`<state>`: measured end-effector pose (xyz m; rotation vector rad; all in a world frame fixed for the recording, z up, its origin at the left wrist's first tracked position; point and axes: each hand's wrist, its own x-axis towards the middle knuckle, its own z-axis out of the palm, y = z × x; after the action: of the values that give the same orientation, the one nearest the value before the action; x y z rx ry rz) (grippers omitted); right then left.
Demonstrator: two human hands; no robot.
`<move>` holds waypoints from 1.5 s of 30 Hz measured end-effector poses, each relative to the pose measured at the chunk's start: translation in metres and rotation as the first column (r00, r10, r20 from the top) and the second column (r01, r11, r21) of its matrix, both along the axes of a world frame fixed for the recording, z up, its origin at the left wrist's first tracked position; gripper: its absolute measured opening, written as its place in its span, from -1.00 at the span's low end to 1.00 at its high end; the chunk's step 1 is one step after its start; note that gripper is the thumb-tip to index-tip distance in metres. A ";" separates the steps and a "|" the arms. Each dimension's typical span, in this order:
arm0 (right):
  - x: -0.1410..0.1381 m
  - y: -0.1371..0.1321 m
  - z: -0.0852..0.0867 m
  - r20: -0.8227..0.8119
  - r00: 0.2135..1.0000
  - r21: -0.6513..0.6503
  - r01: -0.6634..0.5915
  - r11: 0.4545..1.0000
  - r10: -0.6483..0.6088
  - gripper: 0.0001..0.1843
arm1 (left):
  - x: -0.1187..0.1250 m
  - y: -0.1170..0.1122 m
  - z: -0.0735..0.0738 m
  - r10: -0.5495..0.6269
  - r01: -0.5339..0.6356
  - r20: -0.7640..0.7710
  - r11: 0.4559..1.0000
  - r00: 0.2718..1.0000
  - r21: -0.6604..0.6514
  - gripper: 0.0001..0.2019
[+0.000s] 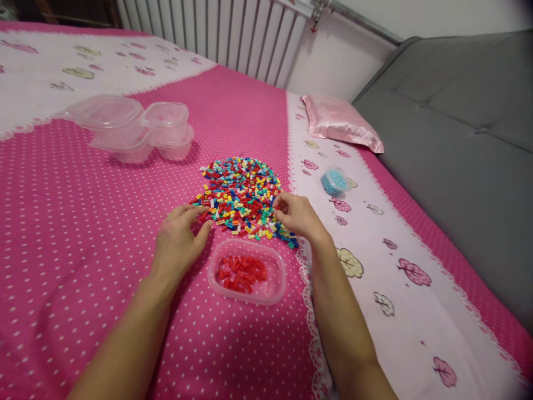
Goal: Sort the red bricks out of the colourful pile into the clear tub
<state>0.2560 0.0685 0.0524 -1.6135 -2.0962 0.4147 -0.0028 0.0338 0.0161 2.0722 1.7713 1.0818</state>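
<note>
A heap of small coloured bricks (pixel 239 191), red, yellow, blue, teal and white, lies on the pink dotted bedspread (pixel 83 233). Just in front of it stands a clear oval tub (pixel 275 286) holding only red bricks (pixel 241 272). My left hand (pixel 179 241) rests at the heap's near left edge, fingers curled, thumb and forefinger pinched at a brick there. My right hand (pixel 297 216) sits at the heap's right edge, its fingers bent inward on the bricks; what they hold is hidden.
Several clear tubs with lids (pixel 133 128) stand at the back left. A small clear tub of light blue bricks (pixel 334 180) sits right of the heap. A pink satin pillow (pixel 339 122), a grey sofa (pixel 458 139) and a white radiator (pixel 233 33) border the bed.
</note>
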 end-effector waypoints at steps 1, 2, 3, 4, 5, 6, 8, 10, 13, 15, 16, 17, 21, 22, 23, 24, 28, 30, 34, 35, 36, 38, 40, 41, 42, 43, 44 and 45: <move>0.000 0.000 0.000 0.008 1.000 0.008 0.007 1.000 -0.007 -0.82 | 0.000 0.000 0.000 -0.001 0.001 0.000 1.000 1.000 0.002 -0.64; 0.000 -0.001 0.001 0.017 1.000 0.010 0.013 1.000 -0.013 -0.82 | 0.000 0.000 0.000 -0.001 0.001 0.002 1.000 1.000 0.004 -0.64; 0.000 -0.001 0.002 0.024 1.000 0.000 0.011 1.000 -0.011 -0.82 | 0.000 0.000 0.000 -0.002 0.002 0.004 1.000 1.000 0.005 -0.64; -0.001 -0.002 0.003 0.030 1.000 -0.020 0.001 1.000 -0.001 -0.82 | 0.000 0.000 0.000 -0.005 0.005 0.005 1.000 1.000 0.005 -0.64; -0.001 -0.002 0.005 0.034 0.999 -0.050 -0.015 0.999 0.017 -0.80 | 0.000 0.000 0.000 -0.007 0.007 0.005 1.000 1.000 0.007 -0.64; -0.001 -0.002 0.005 0.036 0.999 -0.086 -0.037 0.996 0.040 -0.79 | 0.000 0.000 0.000 -0.009 0.009 0.005 1.000 1.000 0.008 -0.63; -0.001 -0.002 0.006 0.030 0.996 -0.164 -0.074 0.984 0.080 -0.78 | 0.000 0.000 0.000 -0.010 0.010 0.001 1.000 1.000 0.008 -0.62; -0.001 -0.001 0.004 0.006 0.995 -0.230 -0.096 0.968 0.100 -0.78 | 0.000 -0.001 0.000 -0.007 0.007 -0.006 1.000 1.000 0.004 -0.61; -0.001 0.001 -0.001 -0.039 0.991 -0.284 -0.137 0.949 0.131 -0.79 | 0.000 0.000 0.001 -0.005 0.005 -0.011 1.000 1.000 -0.008 -0.61; -0.002 0.002 -0.003 -0.037 0.986 -0.277 -0.168 0.946 0.165 -0.78 | 0.000 0.000 0.001 -0.003 0.003 -0.011 1.000 1.000 -0.019 -0.61; -0.003 0.002 -0.004 -0.024 0.984 -0.271 -0.178 0.946 0.179 -0.77 | 0.000 0.000 0.001 0.000 0.000 -0.012 1.000 1.000 -0.023 -0.62; -0.004 0.002 -0.005 -0.007 0.982 -0.267 -0.183 0.946 0.188 -0.75 | 0.000 0.000 0.001 0.005 -0.005 -0.013 1.000 1.000 -0.025 -0.63; -0.009 0.001 -0.005 0.043 0.980 -0.280 -0.174 0.944 0.194 -0.69 | 0.001 0.000 0.001 0.008 -0.009 -0.014 1.000 1.000 -0.019 -0.62; -0.010 0.001 -0.006 0.046 0.980 -0.280 -0.173 0.944 0.193 -0.69 | 0.001 0.000 0.001 0.006 -0.006 -0.013 1.000 1.000 -0.018 -0.61; -0.011 0.002 -0.006 0.049 0.980 -0.279 -0.171 0.945 0.191 -0.70 | 0.001 0.000 0.001 0.005 -0.005 -0.013 1.000 1.000 -0.018 -0.60; -0.011 0.002 -0.006 0.056 0.980 -0.276 -0.166 0.947 0.188 -0.71 | 0.001 0.000 0.001 0.005 -0.005 -0.013 1.000 1.000 -0.018 -0.60; -0.013 0.003 -0.008 0.096 0.982 -0.265 -0.132 0.955 0.162 -0.75 | 0.000 -0.001 0.001 0.004 -0.005 -0.016 1.000 1.000 -0.022 -0.62; -0.013 0.003 -0.009 0.098 0.982 -0.261 -0.134 0.956 0.164 -0.75 | 0.000 -0.001 0.002 0.000 0.000 -0.014 1.000 1.000 -0.022 -0.61; -0.009 0.002 -0.008 0.013 0.984 -0.275 -0.167 0.947 0.177 -0.79 | 0.001 -0.001 0.002 0.001 -0.001 -0.011 1.000 1.000 -0.023 -0.60; -0.007 0.002 -0.008 -0.033 0.983 -0.285 -0.183 0.941 0.181 -0.80 | 0.000 -0.001 0.002 0.001 -0.002 -0.013 1.000 1.000 -0.021 -0.60; -0.005 0.003 -0.007 -0.086 0.979 -0.294 -0.202 0.934 0.184 -0.82 | 0.000 -0.001 0.001 0.001 -0.001 -0.014 1.000 1.000 -0.018 -0.60; -0.002 0.004 -0.006 -0.204 0.963 -0.311 -0.234 0.921 0.176 -0.85 | 0.000 -0.001 0.000 -0.006 0.006 -0.014 1.000 1.000 -0.013 -0.60; 0.000 0.005 -0.005 -0.322 0.936 -0.318 -0.245 0.916 0.139 -0.87 | -0.001 0.000 -0.001 -0.010 0.010 -0.014 1.000 1.000 -0.010 -0.60; 0.001 0.006 -0.005 -0.381 0.917 -0.320 -0.249 0.914 0.116 -0.87 | -0.001 0.000 -0.002 -0.010 0.010 -0.012 1.000 1.000 -0.008 -0.60; 0.001 0.006 -0.005 -0.442 0.892 -0.319 -0.254 0.913 0.093 -0.86 | -0.001 0.000 -0.002 -0.010 0.010 -0.011 1.000 1.000 -0.007 -0.60; 0.001 0.006 -0.004 -0.503 0.861 -0.315 -0.258 0.913 0.070 -0.84 | -0.001 0.000 -0.002 -0.009 0.009 -0.012 1.000 1.000 -0.004 -0.60; 0.001 0.005 -0.004 -0.564 0.825 -0.310 -0.262 0.914 0.045 -0.82 | -0.001 0.000 -0.002 -0.009 0.009 -0.013 1.000 1.000 0.000 -0.60; 0.001 0.005 -0.004 -0.623 0.782 -0.306 -0.263 0.915 0.017 -0.81 | -0.001 0.000 -0.002 -0.010 0.010 -0.014 1.000 1.000 0.005 -0.60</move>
<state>0.2569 0.0734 0.0487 -1.2537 -1.6866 1.2820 -0.0041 0.0341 0.0138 2.0942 1.7648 1.0734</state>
